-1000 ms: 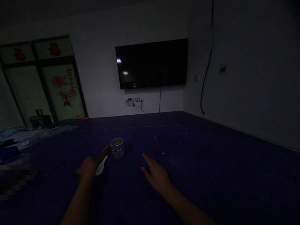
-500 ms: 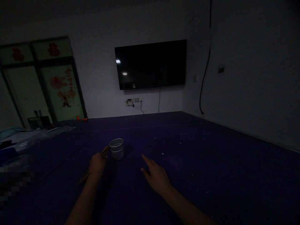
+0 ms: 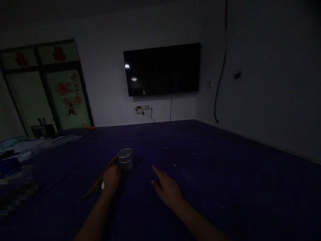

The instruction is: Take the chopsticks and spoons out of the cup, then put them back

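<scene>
— My fingers first: on my right hand (image 3: 167,189) they are spread loosely, the index finger (image 3: 156,171) stretched forward, palm down on the table (image 3: 225,174), gripping nothing. My left hand (image 3: 112,178) is curled, knuckles up, and a bit of white (image 3: 102,185) peeks out at its left edge. In this dark I cannot tell whether those fingers are clamped on it or only lying over it.

— What is around you, biggest things first?

— White walls ahead and to my right. Then the wide dark blue table, running to the far wall. A black TV (image 3: 162,68) hangs on that wall, sockets (image 3: 142,107) with dangling wires under it. Off to the left stand doors (image 3: 47,90) with red flower decals. A black cable (image 3: 220,73) runs down the right wall. Crumpled plastic (image 3: 37,145) lies on the table's far left. White crumbs dot the cloth ahead of my right hand.

— Anything in the way?

— No, nothing lies between my hands and the cup.

— Where is the cup?

— The metal cup (image 3: 125,159) stands upright just beyond my left hand, a shade to its right, very near the knuckles; I cannot tell if they touch. It is well apart from my right hand, ahead and left of the index finger.

— And the sticks?

— The chopsticks (image 3: 100,177) lie flat on the table, slanting from beside the cup down to the left, just beside my left hand.
</scene>
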The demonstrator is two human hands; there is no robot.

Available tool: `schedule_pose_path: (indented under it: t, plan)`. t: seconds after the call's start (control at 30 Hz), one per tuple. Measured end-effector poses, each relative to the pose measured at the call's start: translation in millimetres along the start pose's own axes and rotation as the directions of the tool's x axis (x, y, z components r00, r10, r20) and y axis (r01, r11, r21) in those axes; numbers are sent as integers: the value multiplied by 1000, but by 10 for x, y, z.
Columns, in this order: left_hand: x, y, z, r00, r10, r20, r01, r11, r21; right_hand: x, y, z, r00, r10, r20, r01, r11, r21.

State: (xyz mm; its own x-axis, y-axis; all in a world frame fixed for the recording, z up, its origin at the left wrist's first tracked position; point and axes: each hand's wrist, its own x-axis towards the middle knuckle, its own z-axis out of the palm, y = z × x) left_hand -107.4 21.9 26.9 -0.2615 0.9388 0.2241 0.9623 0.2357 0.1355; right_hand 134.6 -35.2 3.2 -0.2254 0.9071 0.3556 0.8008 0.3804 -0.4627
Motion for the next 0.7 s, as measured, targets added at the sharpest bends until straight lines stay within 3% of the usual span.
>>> schedule_pose_path:
  t: [0.23, 0.4, 0.57, 0.7]
  plan:
    - [63, -82, -50, 1000, -4, -16, 4, 1000, -20, -14, -22, -24, 1000, 3, -3, -3, 1000, 6]
    - [105, -325, -149, 974, -210, -80, 209, 978, -21, -12, -8, -16, 1000, -5, 6, 5, 1000, 9]
    - [163, -545, -143, 916, -401, 4, 400, 913, -81, -11, -15, -24, 1000, 2, 13, -2, 1000, 1]
    - [205, -618, -97, 897, -437, 63, 441, 888, -126, -9, -32, -39, 999, 22, 27, -22, 1000, 3]
